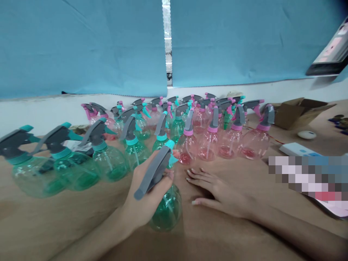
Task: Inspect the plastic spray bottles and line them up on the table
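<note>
My left hand (148, 185) is wrapped round the neck of a green spray bottle (167, 212) with a grey and turquoise trigger head. The bottle is close to the table top; whether its base touches I cannot tell. Flat on the wooden table (206, 239) lies my right hand (217, 190), fingers spread, holding nothing. Just beyond it stands a pink spray bottle (186, 150) in a front row of pink ones. To the left, a row of green bottles, among them a green spray bottle (110, 165), runs toward the near left.
Behind the front rows stand several more pink and green spray bottles (201, 119). At the right are an open cardboard box (292, 114), a white computer mouse (306, 135) and a white box (296, 149). Blue cloth (108, 47) covers the wall behind.
</note>
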Demonstrator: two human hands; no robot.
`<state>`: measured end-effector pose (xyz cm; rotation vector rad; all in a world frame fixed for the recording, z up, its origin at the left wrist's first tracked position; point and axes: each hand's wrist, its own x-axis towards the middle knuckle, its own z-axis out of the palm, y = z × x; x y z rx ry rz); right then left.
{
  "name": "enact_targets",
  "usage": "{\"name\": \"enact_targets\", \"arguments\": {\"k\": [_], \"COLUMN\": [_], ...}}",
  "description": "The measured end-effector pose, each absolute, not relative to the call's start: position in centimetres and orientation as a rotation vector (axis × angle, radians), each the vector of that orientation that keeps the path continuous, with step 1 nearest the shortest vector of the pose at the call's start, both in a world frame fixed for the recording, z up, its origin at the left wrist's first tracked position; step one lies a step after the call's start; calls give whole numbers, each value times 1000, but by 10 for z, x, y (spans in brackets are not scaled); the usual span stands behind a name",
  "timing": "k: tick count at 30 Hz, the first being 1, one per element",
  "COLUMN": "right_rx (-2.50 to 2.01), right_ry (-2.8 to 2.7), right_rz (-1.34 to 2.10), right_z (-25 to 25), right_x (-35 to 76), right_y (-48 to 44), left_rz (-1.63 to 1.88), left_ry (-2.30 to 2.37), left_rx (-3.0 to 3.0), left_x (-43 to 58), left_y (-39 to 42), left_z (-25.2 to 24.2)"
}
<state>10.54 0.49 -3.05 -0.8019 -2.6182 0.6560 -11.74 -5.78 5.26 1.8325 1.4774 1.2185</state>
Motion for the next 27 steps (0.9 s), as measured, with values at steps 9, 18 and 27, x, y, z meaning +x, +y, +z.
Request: {"name": "enact_targets", "arguments": {"k": [9,18,27], "right_rx": [-800,-816,-822], "right_ry": [-2598,-2666,-2656], "right_rz": [673,624,619], "right_z": [-35,-29,-30], "right_x": [105,105,104], "right_y": [5,5,5], "left_rz": [1194,1261,1270], "left_ry": [1466,1476,1454], "left_rx": [1831,1875,1915], "left_x": [-117,-116,-114], "left_y": [-59,-59,-59], "left_z": [54,55,56]}}
